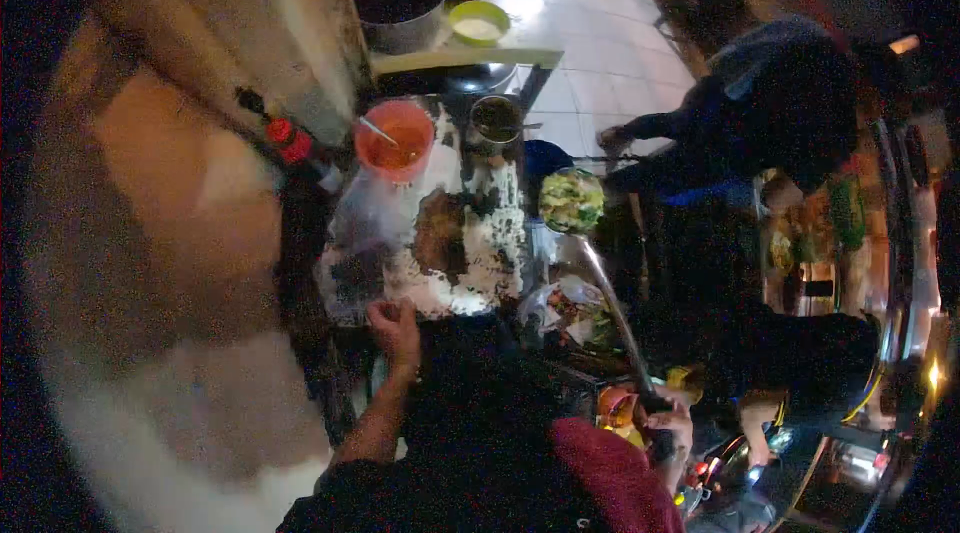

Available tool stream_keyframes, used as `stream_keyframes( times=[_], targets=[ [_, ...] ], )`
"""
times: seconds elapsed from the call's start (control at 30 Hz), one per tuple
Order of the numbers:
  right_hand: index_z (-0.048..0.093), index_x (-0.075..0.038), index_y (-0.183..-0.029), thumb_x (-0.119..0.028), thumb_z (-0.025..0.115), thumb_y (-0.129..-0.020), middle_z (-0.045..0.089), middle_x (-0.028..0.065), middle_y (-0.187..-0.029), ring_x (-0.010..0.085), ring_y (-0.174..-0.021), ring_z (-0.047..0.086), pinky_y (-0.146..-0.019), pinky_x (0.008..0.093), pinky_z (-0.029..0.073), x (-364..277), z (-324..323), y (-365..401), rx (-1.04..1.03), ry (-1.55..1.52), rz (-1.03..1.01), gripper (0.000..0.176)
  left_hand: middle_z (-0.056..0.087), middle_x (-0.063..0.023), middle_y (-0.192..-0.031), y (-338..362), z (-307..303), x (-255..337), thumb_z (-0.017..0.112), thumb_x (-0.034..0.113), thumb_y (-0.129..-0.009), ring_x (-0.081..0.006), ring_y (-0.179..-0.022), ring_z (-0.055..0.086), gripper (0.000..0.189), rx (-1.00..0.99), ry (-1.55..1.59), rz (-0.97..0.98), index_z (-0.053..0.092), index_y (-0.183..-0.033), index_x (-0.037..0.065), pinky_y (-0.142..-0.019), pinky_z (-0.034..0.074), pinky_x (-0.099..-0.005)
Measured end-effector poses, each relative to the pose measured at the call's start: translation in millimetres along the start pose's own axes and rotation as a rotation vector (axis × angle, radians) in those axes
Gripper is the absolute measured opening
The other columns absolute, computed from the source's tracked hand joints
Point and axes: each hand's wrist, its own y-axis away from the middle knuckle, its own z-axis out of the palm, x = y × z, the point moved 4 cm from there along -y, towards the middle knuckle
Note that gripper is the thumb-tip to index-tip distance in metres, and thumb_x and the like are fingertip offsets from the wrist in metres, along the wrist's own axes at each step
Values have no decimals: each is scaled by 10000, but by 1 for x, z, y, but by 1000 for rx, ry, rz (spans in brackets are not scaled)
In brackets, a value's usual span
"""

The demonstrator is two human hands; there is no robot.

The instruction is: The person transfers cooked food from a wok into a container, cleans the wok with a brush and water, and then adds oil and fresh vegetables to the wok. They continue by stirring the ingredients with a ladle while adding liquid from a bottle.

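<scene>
My right hand (672,425), at the lower right, is closed around the dark grip of a long-handled ladle (612,295). Chopped green and yellowish food (572,201) heaps over the ladle's head, which is raised beside the table's right edge. Near the front edge of the stained table (480,285), my left hand (397,325) has its fingers curled together; blur hides what they hold, if anything. Beyond it lies a translucent plastic sheet or bag (362,258). An orange bowl (396,148) with a spoon and a small pot (496,120) stand farther back.
A large pot (400,8) and a yellow-green bowl (478,23) stand at the back. A red-capped bottle (290,140) is at the left. Another person (770,103) bends over at the right. A plastic bag of scraps (570,313) sits below the ladle.
</scene>
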Motion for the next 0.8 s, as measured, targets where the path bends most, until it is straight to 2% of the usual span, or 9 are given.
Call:
stream_keyframes(
  times=[0.03,0.1,0.13,0.23,0.33,0.37,0.47,0.57,0.8],
  targets=[
    [509,105,-1051,-178,602,-586,529,78,-627,136,-386,454,-329,231,342,-1,4,-8,-30,18,-7,553,473,-72,-814,0,-1,-28,626,418,-774,-177,-688,480,428,-305,17,-549,468,-925,50,-569,402,-335],
    [510,105,-1052,-180,604,-583,531,80,-628,137,-389,457,-332,231,344,-5,13,-19,-94,52,6,557,487,-56,-777,2,-17,12,543,576,-781,-160,-647,492,521,-570,117,-1108,510,-940,81,-513,382,-320],
    [500,100,-1074,-173,619,-587,547,89,-644,145,-438,494,-386,240,382,-20,25,-20,-131,68,41,571,487,-56,-777,-1,-14,0,543,576,-781,-160,-647,492,521,-561,124,-1110,510,-940,81,-513,382,-320],
    [450,89,-1150,-134,652,-600,596,125,-707,177,-595,595,-571,274,482,-57,57,-19,-163,138,118,626,489,-19,-675,-2,0,-47,513,546,-811,-168,-585,497,489,-403,474,-1020,544,-945,77,-496,372,-318],
    [373,69,-1224,-50,648,-614,627,162,-784,221,-708,642,-729,321,509,-65,62,-20,-174,159,101,680,501,-40,-596,4,-13,-71,510,458,-832,-190,-534,484,419,-114,203,-888,579,-844,44,-494,376,-349],
    [378,66,-1222,-55,652,-617,627,159,-784,223,-709,641,-729,319,510,-63,62,-20,-201,119,123,674,530,-73,-615,-2,-22,-61,522,396,-821,-212,-551,504,377,-335,-86,-596,579,-807,24,-514,390,-368],
    [394,59,-1217,-62,649,-626,626,162,-844,226,-724,635,-737,312,510,-52,48,-19,-215,125,147,655,586,-180,-694,2,-11,-23,564,286,-760,-288,-624,565,308,-422,-225,-191,582,-733,-21,-591,431,-404],
    [421,32,-1205,-23,671,-692,501,178,-1162,288,-882,614,-796,365,518,-78,58,-9,-289,140,189,574,609,-181,-742,-9,51,-9,603,295,-734,-327,-697,594,300,-786,-232,-179,602,-763,-4,-643,452,-405],
    [442,58,-1187,-6,647,-601,610,155,-916,214,-753,629,-738,312,498,-111,80,2,-151,256,155,624,622,-177,-778,-48,131,49,664,237,-707,-329,-753,603,257,-816,-49,151,599,-814,12,-663,461,-398]
  ],
)
